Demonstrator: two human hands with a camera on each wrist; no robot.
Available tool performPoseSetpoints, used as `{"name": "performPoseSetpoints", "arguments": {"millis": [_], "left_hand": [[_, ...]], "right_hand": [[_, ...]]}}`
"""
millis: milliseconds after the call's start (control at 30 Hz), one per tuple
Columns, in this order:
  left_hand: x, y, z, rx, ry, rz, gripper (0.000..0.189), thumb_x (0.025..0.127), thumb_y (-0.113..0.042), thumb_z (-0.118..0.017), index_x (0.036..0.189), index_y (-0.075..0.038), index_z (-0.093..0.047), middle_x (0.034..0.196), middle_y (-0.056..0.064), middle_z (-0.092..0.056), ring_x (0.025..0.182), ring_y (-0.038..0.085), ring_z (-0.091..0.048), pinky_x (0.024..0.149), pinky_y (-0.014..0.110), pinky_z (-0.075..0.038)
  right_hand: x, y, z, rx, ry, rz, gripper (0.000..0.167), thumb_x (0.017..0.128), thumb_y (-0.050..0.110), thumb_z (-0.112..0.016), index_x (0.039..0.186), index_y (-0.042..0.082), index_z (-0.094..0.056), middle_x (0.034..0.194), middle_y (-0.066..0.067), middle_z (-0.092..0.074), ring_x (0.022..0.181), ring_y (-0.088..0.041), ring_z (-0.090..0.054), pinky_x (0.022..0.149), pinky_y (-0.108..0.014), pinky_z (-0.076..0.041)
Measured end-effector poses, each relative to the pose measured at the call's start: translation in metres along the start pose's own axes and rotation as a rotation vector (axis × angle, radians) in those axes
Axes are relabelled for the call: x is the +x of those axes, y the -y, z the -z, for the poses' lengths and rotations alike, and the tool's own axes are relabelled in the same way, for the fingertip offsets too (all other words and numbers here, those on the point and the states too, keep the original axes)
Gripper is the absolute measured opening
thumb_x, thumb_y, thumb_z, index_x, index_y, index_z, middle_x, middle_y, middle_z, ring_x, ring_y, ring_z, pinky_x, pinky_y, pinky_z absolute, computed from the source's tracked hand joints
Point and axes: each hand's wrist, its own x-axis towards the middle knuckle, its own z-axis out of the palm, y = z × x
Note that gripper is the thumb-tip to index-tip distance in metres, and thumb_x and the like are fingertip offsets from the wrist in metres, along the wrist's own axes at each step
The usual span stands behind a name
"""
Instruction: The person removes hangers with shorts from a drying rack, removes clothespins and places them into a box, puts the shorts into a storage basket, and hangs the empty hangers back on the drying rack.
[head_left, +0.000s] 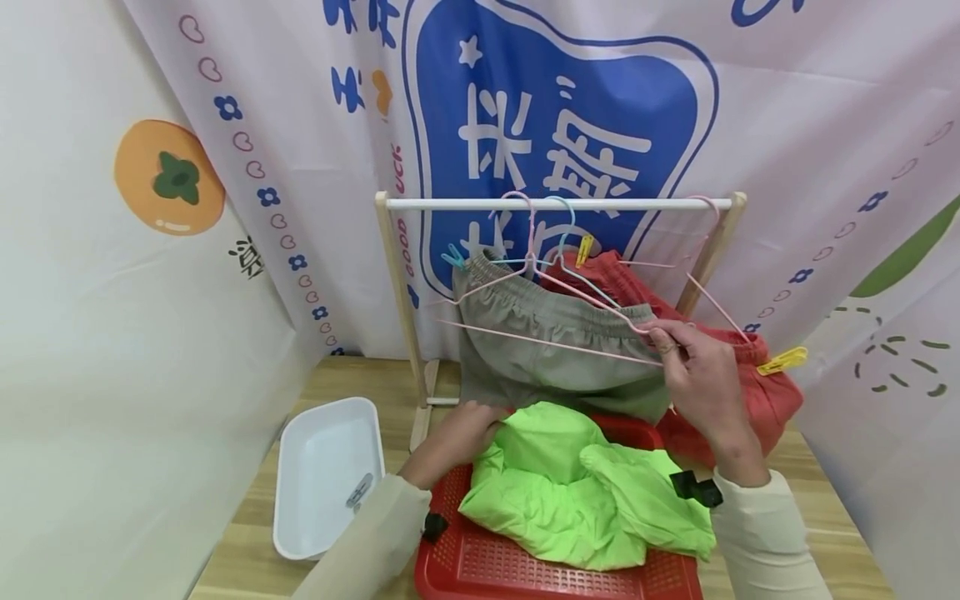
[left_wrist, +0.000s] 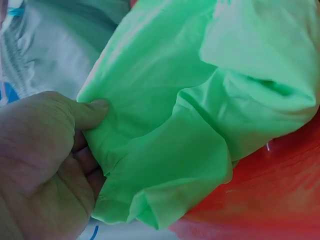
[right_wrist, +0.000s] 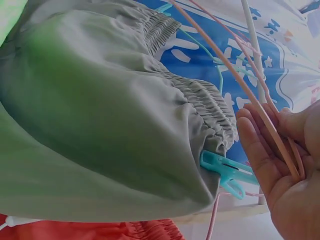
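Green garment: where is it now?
In the head view, the green garment lies low centre, mostly in the red basket, below the grey shorts; the left hand grips its left edge.

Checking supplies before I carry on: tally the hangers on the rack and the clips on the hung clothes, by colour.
Pink hangers: 2
Blue hanger: 1
Yellow clips: 2
Blue clips: 2
Total in view: 7
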Motion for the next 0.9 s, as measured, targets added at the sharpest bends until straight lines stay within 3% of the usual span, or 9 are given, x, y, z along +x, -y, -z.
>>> {"name": "performPoseSetpoints", "arguments": {"millis": [133,267,433,633,767,900], "left_hand": [[-0.012,0.000,0.003,-0.102,-0.029,-0.044,0.022,0.100,0.002,-0.062,0.110,-0.009,-0.078,0.105,0.006,-0.074,0.096,0.022,-0.070,0.082,0.037,-0.058],[-0.025,0.000,0.012,-0.210,-0.035,-0.013,0.021,0.102,0.002,-0.059,0.107,-0.009,-0.076,0.102,0.003,-0.073,0.094,0.018,-0.067,0.083,0.036,-0.057],[-0.040,0.000,0.025,-0.228,-0.053,0.037,0.017,0.102,0.000,-0.059,0.106,-0.008,-0.074,0.098,0.003,-0.073,0.086,0.015,-0.066,0.075,0.036,-0.055],[-0.053,0.001,0.034,-0.238,-0.102,0.060,0.019,0.102,0.001,-0.060,0.108,-0.007,-0.076,0.100,0.003,-0.074,0.087,0.015,-0.067,0.076,0.033,-0.056],[-0.059,-0.004,0.033,-0.247,-0.067,0.088,0.018,0.102,-0.001,-0.061,0.110,-0.008,-0.076,0.100,0.001,-0.073,0.085,0.011,-0.065,0.074,0.031,-0.056],[-0.065,-0.012,0.026,-0.247,0.006,0.059,0.013,0.101,-0.001,-0.063,0.104,-0.007,-0.074,0.093,0.002,-0.072,0.082,0.008,-0.064,0.073,0.031,-0.057]], "right_hand": [[-0.002,-0.001,-0.001,0.016,0.011,0.006,0.015,0.100,0.001,-0.066,0.110,0.001,-0.077,0.096,-0.011,-0.075,0.058,-0.013,-0.044,0.048,-0.019,-0.033],[-0.003,-0.002,0.000,0.016,0.020,-0.011,0.015,0.100,0.002,-0.066,0.111,0.002,-0.077,0.094,-0.010,-0.074,0.055,-0.014,-0.040,0.045,-0.021,-0.032],[-0.005,-0.001,0.002,0.031,0.063,-0.049,0.017,0.101,0.006,-0.066,0.114,0.005,-0.077,0.095,-0.008,-0.073,0.058,-0.015,-0.045,0.044,-0.020,-0.034],[-0.009,-0.002,0.003,0.037,0.110,-0.042,0.020,0.101,0.009,-0.067,0.119,0.010,-0.077,0.078,-0.003,-0.065,0.056,-0.013,-0.044,0.044,-0.021,-0.034],[-0.011,-0.004,0.004,0.064,0.142,-0.028,0.024,0.101,0.007,-0.068,0.122,0.011,-0.076,0.075,0.000,-0.064,0.059,-0.012,-0.047,0.046,-0.020,-0.038],[-0.013,-0.005,0.006,0.075,0.167,-0.017,0.024,0.101,0.007,-0.067,0.123,0.010,-0.076,0.072,0.002,-0.063,0.055,-0.010,-0.044,0.046,-0.019,-0.037]]}}
